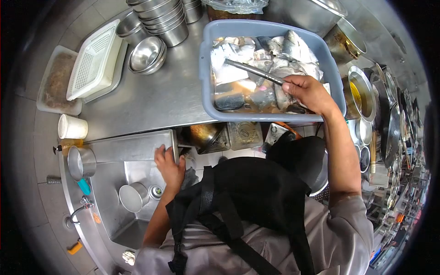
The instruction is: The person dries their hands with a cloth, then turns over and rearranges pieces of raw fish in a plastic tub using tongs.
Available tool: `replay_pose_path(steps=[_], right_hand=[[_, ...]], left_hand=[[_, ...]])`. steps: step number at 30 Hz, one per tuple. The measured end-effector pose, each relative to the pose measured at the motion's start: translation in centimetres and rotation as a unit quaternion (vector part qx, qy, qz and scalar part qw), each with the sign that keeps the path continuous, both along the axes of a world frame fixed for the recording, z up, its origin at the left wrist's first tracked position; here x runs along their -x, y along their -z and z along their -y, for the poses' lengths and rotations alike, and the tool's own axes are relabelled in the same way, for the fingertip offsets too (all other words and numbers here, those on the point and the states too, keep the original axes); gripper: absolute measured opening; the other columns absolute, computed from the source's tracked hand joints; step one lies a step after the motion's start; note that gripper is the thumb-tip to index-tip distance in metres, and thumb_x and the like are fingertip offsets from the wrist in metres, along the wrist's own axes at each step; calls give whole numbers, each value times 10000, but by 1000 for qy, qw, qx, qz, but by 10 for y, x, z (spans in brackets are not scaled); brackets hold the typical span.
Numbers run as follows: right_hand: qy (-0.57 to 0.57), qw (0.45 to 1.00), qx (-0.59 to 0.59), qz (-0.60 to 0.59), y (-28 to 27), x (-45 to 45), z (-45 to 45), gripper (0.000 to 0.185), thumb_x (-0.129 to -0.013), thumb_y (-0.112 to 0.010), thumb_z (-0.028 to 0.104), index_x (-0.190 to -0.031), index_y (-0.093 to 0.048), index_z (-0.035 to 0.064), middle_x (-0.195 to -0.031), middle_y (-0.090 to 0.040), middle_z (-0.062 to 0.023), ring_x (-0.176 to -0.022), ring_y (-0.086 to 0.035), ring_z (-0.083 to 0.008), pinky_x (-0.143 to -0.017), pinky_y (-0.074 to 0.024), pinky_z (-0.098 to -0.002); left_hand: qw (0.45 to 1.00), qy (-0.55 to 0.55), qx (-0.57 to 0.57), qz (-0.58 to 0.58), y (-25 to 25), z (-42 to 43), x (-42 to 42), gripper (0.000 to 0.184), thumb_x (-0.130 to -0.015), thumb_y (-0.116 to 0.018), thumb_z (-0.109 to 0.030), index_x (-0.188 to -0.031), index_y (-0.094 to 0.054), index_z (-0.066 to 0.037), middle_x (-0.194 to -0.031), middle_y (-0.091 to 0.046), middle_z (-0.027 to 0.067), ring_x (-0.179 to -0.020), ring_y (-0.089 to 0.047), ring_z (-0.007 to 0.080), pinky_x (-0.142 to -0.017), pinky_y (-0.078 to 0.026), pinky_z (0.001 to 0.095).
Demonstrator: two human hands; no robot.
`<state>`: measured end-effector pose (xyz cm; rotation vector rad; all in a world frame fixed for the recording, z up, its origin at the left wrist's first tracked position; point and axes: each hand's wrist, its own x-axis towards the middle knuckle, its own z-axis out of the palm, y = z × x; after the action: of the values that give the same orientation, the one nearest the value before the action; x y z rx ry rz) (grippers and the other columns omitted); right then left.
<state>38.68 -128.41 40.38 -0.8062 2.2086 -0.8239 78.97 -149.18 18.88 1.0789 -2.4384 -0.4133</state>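
Observation:
My right hand (306, 92) is closed on one end of a long, slim metal tool (256, 71). Its far end reaches over the fish pieces (293, 68) in a grey-blue plastic tub (205, 87); glare there hides the tip, and I cannot tell the tool's kind. Cloudy liquid lies around the fish. My left hand (170, 168) has its fingers apart and holds nothing. It is at the right-hand corner of the steel sink ledge (133, 145); whether it touches the metal is unclear.
Stacked steel bowls (162, 23) and a white perforated basket (96, 59) stand on the steel counter (183, 91). In the sink (117, 167) lies a metal pot (133, 197). A bowl of yellow liquid (362, 94) is right of the tub. Below the counter are metal containers (245, 134).

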Motion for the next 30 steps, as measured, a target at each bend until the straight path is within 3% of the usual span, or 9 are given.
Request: replay_pose_path(steps=[1, 3, 6, 11, 13, 15, 23, 27, 30], right_hand=[[2, 1000, -1, 0, 6, 7, -1, 288, -972, -659, 264, -1114, -684, 15, -714, -596, -42, -689, -546, -136, -665, -470, -325], [-75, 977, 4, -198, 20, 18, -2, 322, -960, -666, 291, -1132, -679, 19, -753, -666, -100, -692, -589, -189, -692, -487, -350], [-16, 961, -1, -276, 6, 18, -5, 348, -952, -666, 303, -1160, -669, 24, -849, -699, -183, -743, -646, -279, -739, -502, -378], [-79, 956, -4, -282, 6, -20, 5, 384, -948, -656, 311, -1258, -651, 85, -967, -696, -242, -897, -684, -397, -808, -521, -438], [-96, 951, -36, -293, 17, -34, 14, 362, -959, -628, 325, -1244, -658, 105, -944, -699, -229, -875, -680, -402, -795, -531, -466], [-131, 910, -157, -362, 46, -33, 23, 337, -974, -590, 337, -1230, -656, 128, -889, -701, -204, -847, -680, -396, -775, -537, -491], [-92, 901, -174, -387, 24, -18, 24, 340, -968, -588, 357, -1251, -654, 179, -852, -700, -187, -821, -676, -401, -756, -542, -496], [-114, 907, -122, -386, 12, -3, 7, 348, -937, -640, 332, -1244, -665, 171, -895, -700, -198, -860, -669, -409, -784, -532, -489], [2, 910, -49, -411, 3, 17, -29, 388, -895, -699, 278, -1253, -656, 135, -975, -700, -208, -901, -664, -415, -788, -522, -484]], left_hand=[[1000, 2, -1, 0, 0, -1, 0, 535, -729, -775, -76, -1221, -574, -21, -1387, -443, 214, -1338, -357, 443, -1115, -319, 535], [1000, 5, 8, -5, 1, 0, 0, 537, -726, -774, -78, -1219, -570, -19, -1383, -444, 213, -1334, -359, 447, -1111, -320, 541], [1000, 8, 4, -7, -1, 1, 0, 542, -721, -775, -84, -1217, -567, -18, -1378, -449, 214, -1328, -364, 451, -1107, -320, 547], [1000, 11, 13, -3, 2, 1, 0, 536, -720, -773, -87, -1212, -571, -20, -1378, -448, 213, -1323, -367, 449, -1105, -320, 545], [1000, 9, 15, -1, 1, 1, 0, 535, -719, -774, -86, -1211, -573, -21, -1380, -446, 213, -1322, -368, 449, -1104, -320, 544], [1000, 5, 10, 4, -1, 0, 0, 531, -722, -776, -85, -1210, -576, -22, -1377, -446, 213, -1318, -370, 449, -1101, -324, 543], [1000, 9, 15, -1, 6, 1, -4, 524, -721, -781, -83, -1204, -585, -34, -1363, -457, 213, -1310, -387, 443, -1092, -335, 541], [999, 15, 41, -9, 12, 6, -4, 529, -712, -794, -89, -1199, -591, -45, -1356, -475, 204, -1298, -411, 437, -1088, -344, 539], [999, 18, 40, -12, 12, 6, -5, 540, -699, -805, -87, -1195, -594, -46, -1361, -481, 203, -1301, -415, 433, -1089, -346, 536]])
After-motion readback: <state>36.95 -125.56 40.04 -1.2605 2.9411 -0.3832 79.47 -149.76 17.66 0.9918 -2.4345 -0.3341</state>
